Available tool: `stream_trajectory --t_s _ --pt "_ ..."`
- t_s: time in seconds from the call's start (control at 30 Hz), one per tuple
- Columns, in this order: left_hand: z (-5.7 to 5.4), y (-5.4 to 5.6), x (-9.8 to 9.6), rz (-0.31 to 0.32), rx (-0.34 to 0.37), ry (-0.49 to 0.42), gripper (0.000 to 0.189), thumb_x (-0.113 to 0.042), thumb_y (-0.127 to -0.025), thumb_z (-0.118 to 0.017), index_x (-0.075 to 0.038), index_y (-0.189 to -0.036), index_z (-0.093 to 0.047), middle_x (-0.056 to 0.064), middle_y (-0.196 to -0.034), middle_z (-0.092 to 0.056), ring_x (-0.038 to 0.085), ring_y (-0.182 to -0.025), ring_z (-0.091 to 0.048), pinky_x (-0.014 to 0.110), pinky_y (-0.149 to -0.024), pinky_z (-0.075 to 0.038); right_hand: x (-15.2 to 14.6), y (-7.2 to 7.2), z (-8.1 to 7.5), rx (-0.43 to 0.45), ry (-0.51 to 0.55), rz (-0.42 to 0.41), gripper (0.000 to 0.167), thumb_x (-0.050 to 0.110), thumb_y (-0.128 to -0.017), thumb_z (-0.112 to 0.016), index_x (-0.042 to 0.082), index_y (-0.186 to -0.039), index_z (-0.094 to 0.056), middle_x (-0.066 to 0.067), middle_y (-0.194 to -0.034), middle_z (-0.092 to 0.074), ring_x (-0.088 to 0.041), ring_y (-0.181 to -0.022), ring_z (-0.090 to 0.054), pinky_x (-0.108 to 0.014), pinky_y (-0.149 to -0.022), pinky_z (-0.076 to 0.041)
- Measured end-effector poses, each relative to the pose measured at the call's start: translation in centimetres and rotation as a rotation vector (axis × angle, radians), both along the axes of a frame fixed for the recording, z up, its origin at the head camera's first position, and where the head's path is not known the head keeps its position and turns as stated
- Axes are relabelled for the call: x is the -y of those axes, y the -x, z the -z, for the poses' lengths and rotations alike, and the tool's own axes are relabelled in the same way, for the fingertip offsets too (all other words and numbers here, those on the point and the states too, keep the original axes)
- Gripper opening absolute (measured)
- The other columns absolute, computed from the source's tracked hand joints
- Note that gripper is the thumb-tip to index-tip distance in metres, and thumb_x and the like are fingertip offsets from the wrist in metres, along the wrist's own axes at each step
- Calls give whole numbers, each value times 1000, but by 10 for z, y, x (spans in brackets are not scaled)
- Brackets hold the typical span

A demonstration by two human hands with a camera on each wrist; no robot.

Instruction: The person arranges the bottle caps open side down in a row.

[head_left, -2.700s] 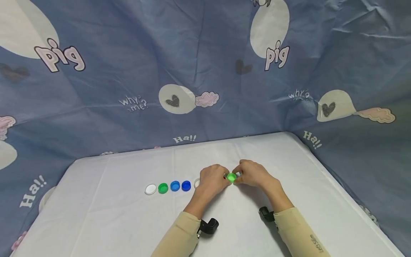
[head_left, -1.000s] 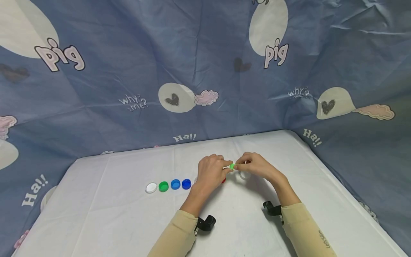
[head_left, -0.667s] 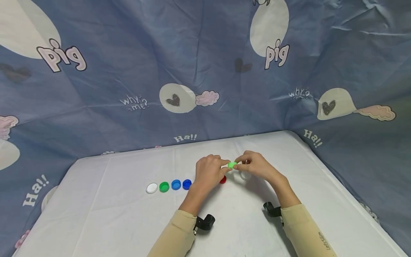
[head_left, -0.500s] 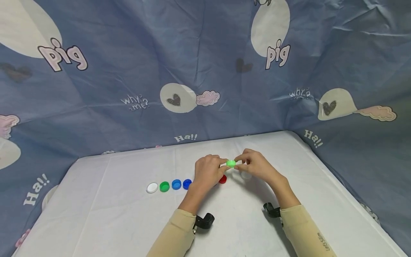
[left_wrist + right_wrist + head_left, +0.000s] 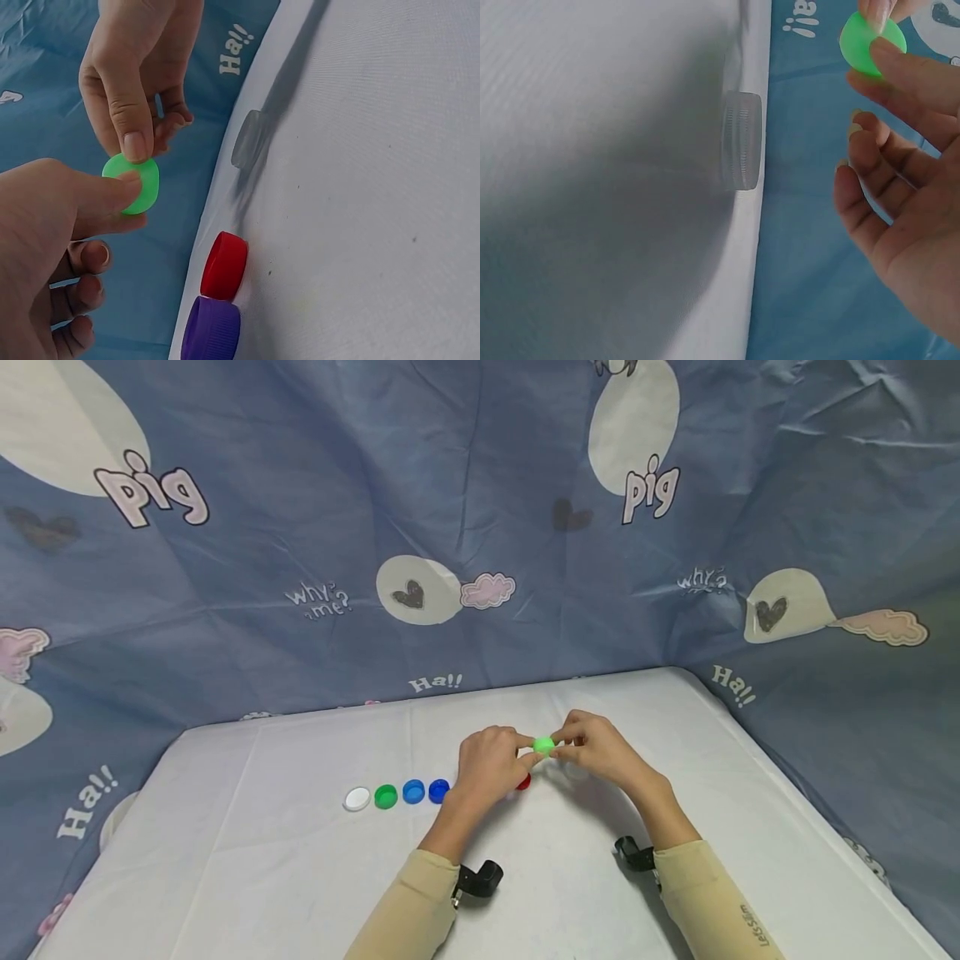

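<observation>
Both hands pinch one bright light-green bottle cap (image 5: 543,747) between thumb and forefinger, holding it above the white table. My left hand (image 5: 486,767) has it from the left, my right hand (image 5: 603,750) from the right. In the left wrist view the cap (image 5: 148,189) shows a smooth round face, and a thumb of each hand lies on it. The right hand's other fingers stay loosely bent, away from the cap, in the right wrist view. Below the hands, a clear ridged cap (image 5: 742,142) and a red cap (image 5: 227,266) rest on the table.
Next to the red cap stands a purple cap (image 5: 213,330). Leftward a row runs on with dark blue (image 5: 438,791), light blue (image 5: 413,791), green (image 5: 386,797) and white caps (image 5: 357,799). A printed blue cloth (image 5: 330,535) hangs behind the table (image 5: 277,868).
Both hands have lifted the light-green cap from near the table and turned it; its open hollow faced up earlier. The red cap came into view below. Over the last half second the hands barely moved.
</observation>
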State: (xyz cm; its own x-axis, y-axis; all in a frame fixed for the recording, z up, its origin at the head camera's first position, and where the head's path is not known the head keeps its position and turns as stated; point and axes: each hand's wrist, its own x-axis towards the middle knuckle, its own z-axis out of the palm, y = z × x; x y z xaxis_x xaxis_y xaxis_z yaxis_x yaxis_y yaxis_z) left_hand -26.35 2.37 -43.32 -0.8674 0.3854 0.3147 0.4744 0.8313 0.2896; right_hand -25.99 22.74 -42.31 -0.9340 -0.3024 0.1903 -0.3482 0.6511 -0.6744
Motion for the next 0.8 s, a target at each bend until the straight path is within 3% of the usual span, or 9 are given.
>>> stream_trajectory --t_s 0.23,0.57,0.8 --pt "-1 0 1 31 -25 14 32 -51 -84 -74 -35 -111 -77 -11 -64 -53 6 -59 -46 24 -50 -33 -1 0 -2 44 43 8 13 13 -85 -74 12 -97 -79 -2 -85 -62 -16 -75 -51 -28 -67 -44" --pt "-1 2 1 89 -142 -12 40 -53 -79 -78 -36 -115 -75 -13 -65 -55 4 -57 -45 21 -49 -32 -10 1 -6 293 194 -1 20 21 -92 -65 4 -98 -75 -7 -92 -63 -20 -80 -55 -37 -78 -47" --pt "-3 0 1 108 -204 -14 37 -49 -77 -81 -38 -112 -75 -14 -63 -52 3 -56 -42 19 -49 -30 -14 2 -4 352 237 -30 20 20 -93 -61 6 -96 -75 -9 -88 -59 -22 -78 -52 -37 -80 -42"
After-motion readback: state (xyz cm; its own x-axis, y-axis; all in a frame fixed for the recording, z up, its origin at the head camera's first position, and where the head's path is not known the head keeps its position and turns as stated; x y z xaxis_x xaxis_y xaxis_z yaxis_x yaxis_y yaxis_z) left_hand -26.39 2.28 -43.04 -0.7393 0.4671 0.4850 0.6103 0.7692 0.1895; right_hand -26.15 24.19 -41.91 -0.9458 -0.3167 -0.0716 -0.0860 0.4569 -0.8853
